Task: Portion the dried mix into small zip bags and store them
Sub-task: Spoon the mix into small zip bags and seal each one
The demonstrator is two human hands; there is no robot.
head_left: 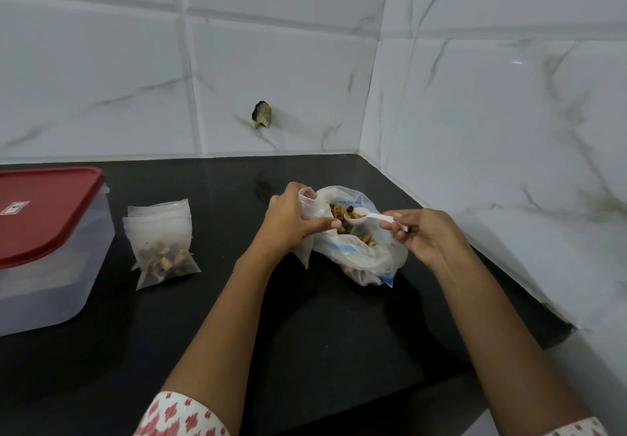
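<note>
Over the big bag (359,252), right hand (424,235) pinches spoon (359,215) (loaded); left hand (288,222) grips small bag (307,205).

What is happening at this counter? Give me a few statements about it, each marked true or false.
1. The right hand holds a white spoon carrying some mix. True.
2. The left hand is empty. False: it grips a small zip bag.
3. The container has its red lid on. True.
4. The filled small bags lie right of the big bag. False: they lie left of it, beside the container.
</note>
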